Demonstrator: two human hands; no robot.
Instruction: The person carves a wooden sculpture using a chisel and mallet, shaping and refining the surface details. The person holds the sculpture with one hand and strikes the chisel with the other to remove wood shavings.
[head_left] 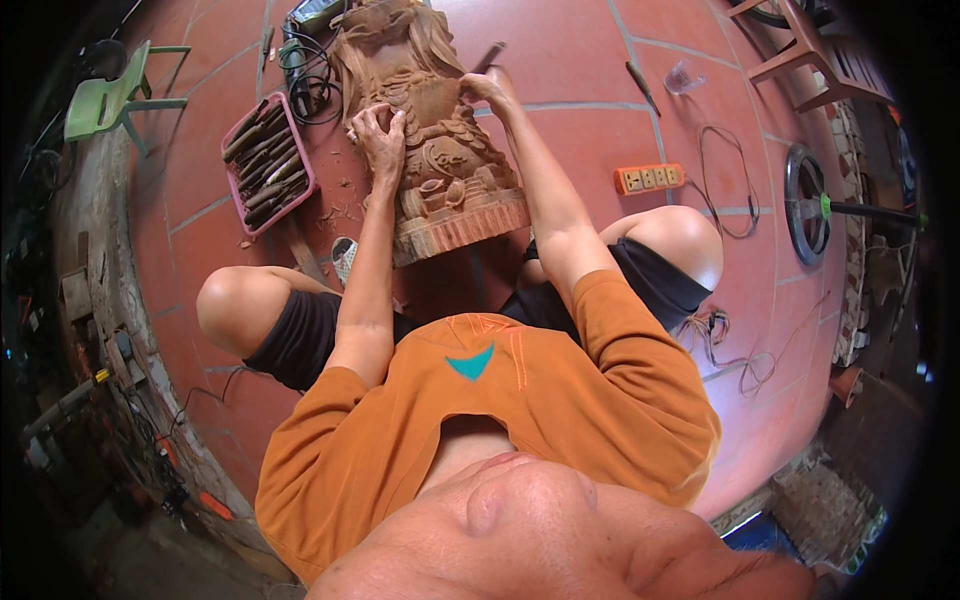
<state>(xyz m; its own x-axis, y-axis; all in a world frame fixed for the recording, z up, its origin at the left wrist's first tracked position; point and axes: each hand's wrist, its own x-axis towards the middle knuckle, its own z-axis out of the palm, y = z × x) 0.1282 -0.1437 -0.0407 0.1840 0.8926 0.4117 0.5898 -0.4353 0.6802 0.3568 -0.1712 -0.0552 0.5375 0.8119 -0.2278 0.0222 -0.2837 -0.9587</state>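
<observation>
A brown wooden carving (pixel 440 140) with dense relief and a flat ridged base lies on the floor between my legs, its base towards me. My right hand (pixel 487 88) is closed at the carving's right side. From its grip a dark, slightly blurred handle, like those of the carving chisels in the tray, sticks out up and to the right; its working end is hidden. On the left side of the carving rests my left hand (pixel 380 135), fingers curled in against the wood. Whatever its fingertips hold, if anything, does not show.
A pink tray (pixel 232 190) full of chisels (pixel 270 165) lies left. Near it are a corded power tool (pixel 293 60) and wood shavings. Rightward are a loose chisel (pixel 643 87), a clear cup (pixel 684 77), an orange power strip (pixel 648 180) and cables. A green chair (pixel 110 105) stands far left.
</observation>
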